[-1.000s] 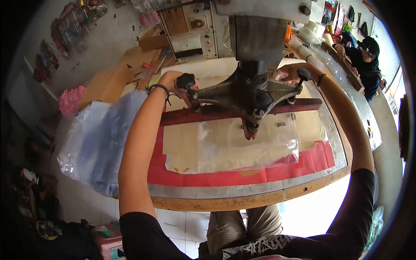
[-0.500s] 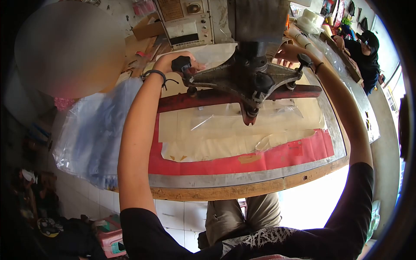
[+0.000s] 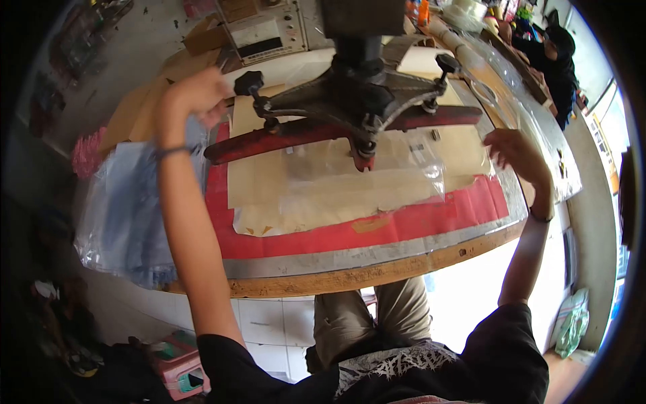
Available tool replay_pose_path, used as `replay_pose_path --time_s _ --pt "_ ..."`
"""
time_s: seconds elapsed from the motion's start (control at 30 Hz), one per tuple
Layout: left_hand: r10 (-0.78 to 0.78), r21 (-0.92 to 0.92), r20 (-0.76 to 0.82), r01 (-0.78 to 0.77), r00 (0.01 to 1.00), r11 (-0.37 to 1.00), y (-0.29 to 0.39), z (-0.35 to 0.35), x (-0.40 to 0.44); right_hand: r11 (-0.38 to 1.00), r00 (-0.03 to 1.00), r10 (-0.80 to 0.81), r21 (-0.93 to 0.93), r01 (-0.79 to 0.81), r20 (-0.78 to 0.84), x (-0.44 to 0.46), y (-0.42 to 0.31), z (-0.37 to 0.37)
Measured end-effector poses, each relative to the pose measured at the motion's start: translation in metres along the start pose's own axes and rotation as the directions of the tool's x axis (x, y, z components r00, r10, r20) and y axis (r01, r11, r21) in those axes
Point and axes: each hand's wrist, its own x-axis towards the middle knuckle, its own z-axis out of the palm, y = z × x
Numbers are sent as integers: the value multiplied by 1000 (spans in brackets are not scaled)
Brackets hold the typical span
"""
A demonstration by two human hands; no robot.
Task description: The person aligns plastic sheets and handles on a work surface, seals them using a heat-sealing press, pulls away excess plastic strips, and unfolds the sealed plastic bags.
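Note:
My left hand [image 3: 196, 97], blurred by motion, is raised beside the black knob [image 3: 249, 83] at the left of the press head [image 3: 350, 97]. Its fingers look loosely bent and apart, with nothing visible in them. My right hand [image 3: 517, 156] hovers by the right edge of the worktop, fingers curved and apart, holding nothing I can see. Between the hands, a red metal bar [image 3: 289, 139] hangs under the press head. Below it, a clear plastic sheet [image 3: 404, 165] lies on a worn tan sheet [image 3: 269, 195], over a red sheet [image 3: 296, 244].
Bluish clear plastic sheets [image 3: 124, 209] drape over the worktop's left side. A control box [image 3: 266, 37] stands behind the press, with cardboard [image 3: 134, 111] at back left. The wooden edge [image 3: 350, 277] runs along the front. Another person [image 3: 555, 67] sits at far right.
Both hands have come back from behind the press head, the left moving outward to the left, the right toward the worktop's right edge. The camera view has shifted, and more of the clear plastic shows.

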Motion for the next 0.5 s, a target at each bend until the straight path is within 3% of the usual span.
replay_pose_path --time_s 0.07,0.13,0.27,0.3,0.37,0.4,0.5 --pt "-82 9 -118 84 990 996 12 11 -63 991 980 72 -121 -50 188 -3 -22 36" --pt "-207 -2 94 208 974 978 39 27 -106 982 961 118 -171 -76 251 6 -19 59" --pt "-252 11 445 276 860 961 38 87 -102 976 996 25 -218 -6 85 20 -17 93" --pt "-280 6 426 307 860 952 36 98 -95 951 999 -26 -308 34 30 24 -12 100" --pt "-325 -16 399 361 858 933 30 117 -79 958 997 -69 -277 74 28 25 -10 106" --pt "-256 -42 427 302 867 952 23 122 -74 959 996 -90 -267 93 23 24 -10 107" --pt "-26 -189 461 126 887 974 3 126 -66 993 993 -118 17 117 5 22 -8 111"
